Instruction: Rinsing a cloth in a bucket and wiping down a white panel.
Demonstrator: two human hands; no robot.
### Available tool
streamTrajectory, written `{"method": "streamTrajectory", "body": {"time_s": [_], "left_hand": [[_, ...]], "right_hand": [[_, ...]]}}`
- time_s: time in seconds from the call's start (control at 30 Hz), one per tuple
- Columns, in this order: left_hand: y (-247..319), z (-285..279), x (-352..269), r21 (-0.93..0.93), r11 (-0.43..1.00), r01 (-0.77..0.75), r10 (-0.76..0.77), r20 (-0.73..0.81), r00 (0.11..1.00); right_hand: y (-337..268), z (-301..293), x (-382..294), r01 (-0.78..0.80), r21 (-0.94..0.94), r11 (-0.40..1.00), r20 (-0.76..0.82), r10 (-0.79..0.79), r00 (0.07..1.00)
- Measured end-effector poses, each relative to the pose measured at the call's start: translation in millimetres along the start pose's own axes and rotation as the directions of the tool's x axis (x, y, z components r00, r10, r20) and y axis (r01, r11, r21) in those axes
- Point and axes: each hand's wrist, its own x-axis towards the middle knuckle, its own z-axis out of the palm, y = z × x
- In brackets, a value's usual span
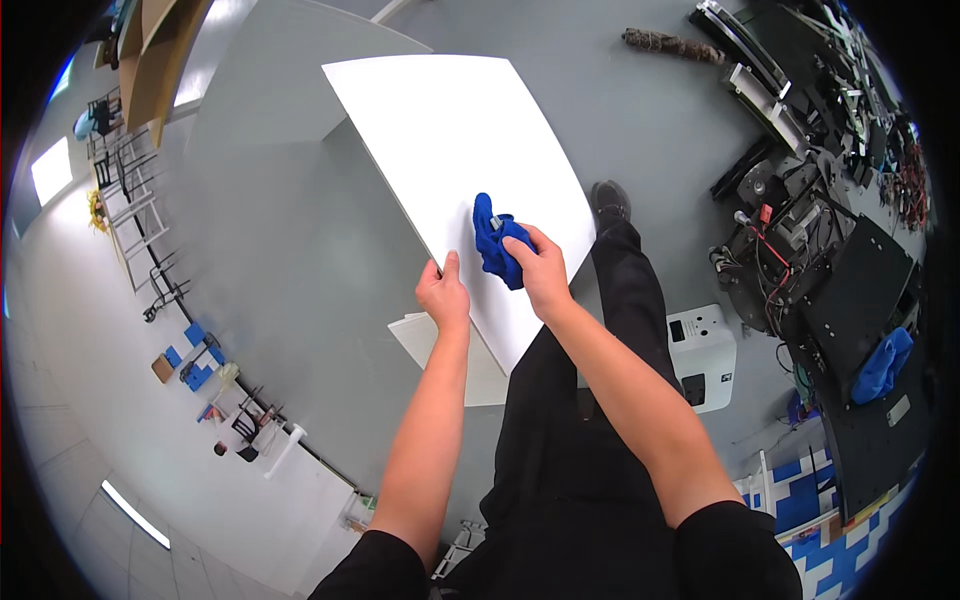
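A large white panel (465, 142) stretches out before me, its near corner close to my legs. My left hand (445, 291) grips the panel's left edge, thumb on the upper face and fingers at the rim. In my right hand (541, 270) is a bunched blue cloth (497, 244), held over the white surface. A small grey piece (496, 223) shows among the cloth's folds; I cannot tell what it is. Whether the cloth presses on the panel is hard to tell.
Pale boards (424, 334) lie below the panel's left edge. At right, a white plastic housing (701, 360) sits on the grey floor beside dark machine parts with wires (772, 247). Another blue cloth (883, 365) rests on a black panel (847, 300). A seated person (238, 439) is far left.
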Motion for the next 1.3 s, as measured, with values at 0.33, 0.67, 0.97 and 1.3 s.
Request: {"method": "streamTrajectory", "body": {"time_s": [0.33, 0.67, 0.97, 1.3], "left_hand": [[-35, 10, -23, -0.031, 0.995, 0.096, -0.095, 0.022, 0.995], [-40, 12, -28, -0.171, 0.985, 0.007, -0.01, -0.015, 1.0], [-16, 27, -44, -0.215, 0.967, 0.139, -0.14, 0.012, 0.99], [-17, 27, -43, -0.232, 0.972, 0.023, -0.049, -0.104, 0.993]], "right_hand": [[58, -2, 21, 0.28, -0.348, 0.895, -0.068, -0.322, 0.944], [88, 24, 22, 0.415, -0.409, 0.812, 0.08, -0.421, 0.903], [105, -43, 120, 0.312, -0.639, 0.703, -0.077, -0.462, 0.883], [65, 21, 58, 0.658, -0.492, 0.571, 0.35, -0.562, 0.749]]}}
